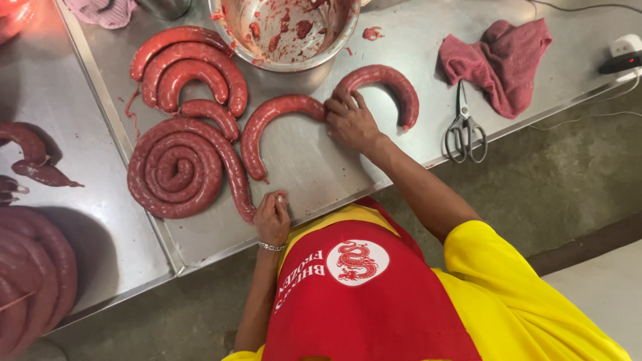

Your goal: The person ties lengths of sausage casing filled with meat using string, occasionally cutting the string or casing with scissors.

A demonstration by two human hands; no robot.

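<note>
Head view: beside the steel bowl [294, 61], a sausage rope [281, 110] is pinched at a link by the right hand [351, 124]. Its tail is gripped by the closed left hand [272, 217]; a firm twist seems called for next.

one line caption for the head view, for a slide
Two hands pinch a long red sausage on a steel table.

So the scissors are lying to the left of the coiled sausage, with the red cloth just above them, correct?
Not quite. The head view shows the scissors lying far to the right of the coiled sausage, past the right hand. The red cloth is indeed just above them.
</note>
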